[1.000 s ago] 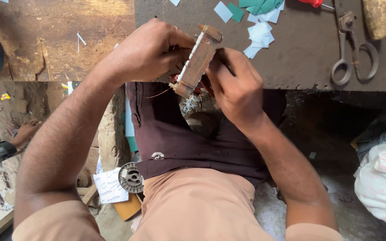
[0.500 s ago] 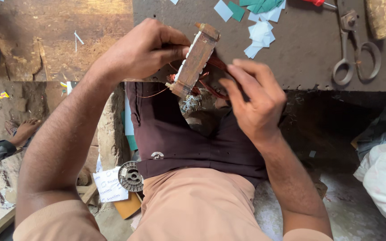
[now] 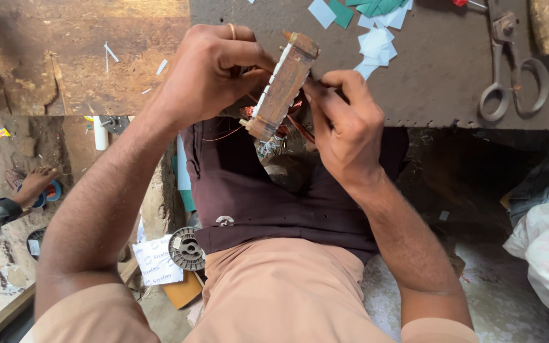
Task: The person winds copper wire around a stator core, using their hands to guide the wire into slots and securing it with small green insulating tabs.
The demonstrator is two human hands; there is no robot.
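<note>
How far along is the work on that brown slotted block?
Done: white strips already line one edge of the slotted block. In hand: left hand grips it while right hand pinches at its side. Left: cut paper pieces lie unused beside the scissors.

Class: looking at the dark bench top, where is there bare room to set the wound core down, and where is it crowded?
Free: the dark bench between the paper scraps and the scissors. Also the brown top left of the left hand. Crowded: the scraps and the far right corner by the scissors.
</note>
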